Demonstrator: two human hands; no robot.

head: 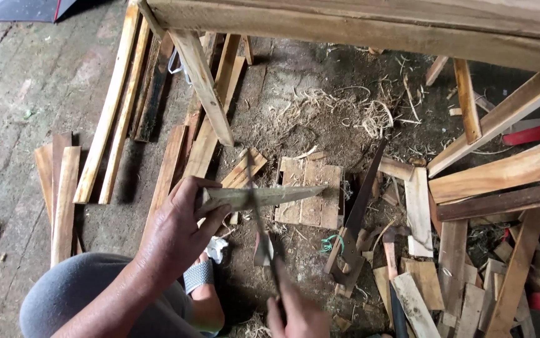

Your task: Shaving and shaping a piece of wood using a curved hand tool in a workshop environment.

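Left hand (179, 228) clamped on the butt end of a pointed wooden stake (264, 196), held level above the dirt floor (26, 100). Right hand (298, 316) wraps a blade (262, 235) crossing the stake; handsaw (354, 219) lies just right, among wood offcuts (310, 191).

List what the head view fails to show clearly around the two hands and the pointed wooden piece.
- Right hand: cut off by the bottom edge.
- Thin blade: motion-blurred, type unclear.
- Left hand: covers the wooden piece butt end.
- Handsaw: handle partly hidden among scraps.
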